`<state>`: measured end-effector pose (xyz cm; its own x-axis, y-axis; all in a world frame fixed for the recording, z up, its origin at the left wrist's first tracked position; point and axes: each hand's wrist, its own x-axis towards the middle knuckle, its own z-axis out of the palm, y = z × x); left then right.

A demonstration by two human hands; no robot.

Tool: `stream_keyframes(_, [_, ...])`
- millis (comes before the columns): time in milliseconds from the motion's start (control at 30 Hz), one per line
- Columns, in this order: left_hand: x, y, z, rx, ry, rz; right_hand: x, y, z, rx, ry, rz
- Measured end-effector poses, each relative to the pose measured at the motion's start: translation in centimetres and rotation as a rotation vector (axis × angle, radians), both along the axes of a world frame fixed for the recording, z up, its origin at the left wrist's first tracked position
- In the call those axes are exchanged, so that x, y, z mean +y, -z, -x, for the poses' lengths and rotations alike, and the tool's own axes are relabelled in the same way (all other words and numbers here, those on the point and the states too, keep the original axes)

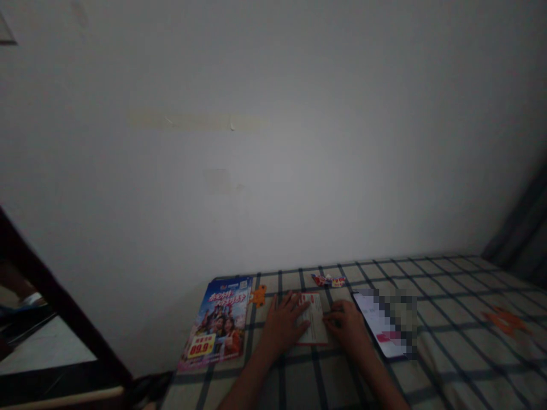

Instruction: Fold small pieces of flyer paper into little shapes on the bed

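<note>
A small white leaflet with red print and a red border point(315, 322) lies on the checked cloth in front of me. My left hand point(287, 319) rests on its left part, palm down with the fingers spread. At the leaflet's right edge is my right hand point(344, 323), its fingers curled and pinched together on that edge. Left of my hands lies a stack of colourful flyers point(222, 322), blue at the top and pink below. A phone with a lit screen point(376, 319) lies just right of my right hand, partly pixelated.
A crumpled snack wrapper point(329, 280) lies beyond the leaflet. One orange cutout point(258, 295) sits beside the flyers, and another orange shape point(506, 320) is far right. The checked cloth point(453, 341) meets a bare wall point(299, 171). A dark slanted bar point(64, 307) stands at left.
</note>
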<state>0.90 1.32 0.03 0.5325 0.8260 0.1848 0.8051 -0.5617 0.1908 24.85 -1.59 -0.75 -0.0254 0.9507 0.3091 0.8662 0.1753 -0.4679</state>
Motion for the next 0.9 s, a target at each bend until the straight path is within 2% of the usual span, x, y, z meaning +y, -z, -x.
stream_keyframes(533, [-0.1, -0.1, -0.1, 0.008, -0.007, -0.001, 3.6, -1.4, 1.8, -0.074, 0.203, 0.041])
stream_keyframes(900, [0.0, 0.0, -0.1, 0.008, -0.006, 0.001, 4.9, -2.3, 2.7, -0.116, 0.269, 0.050])
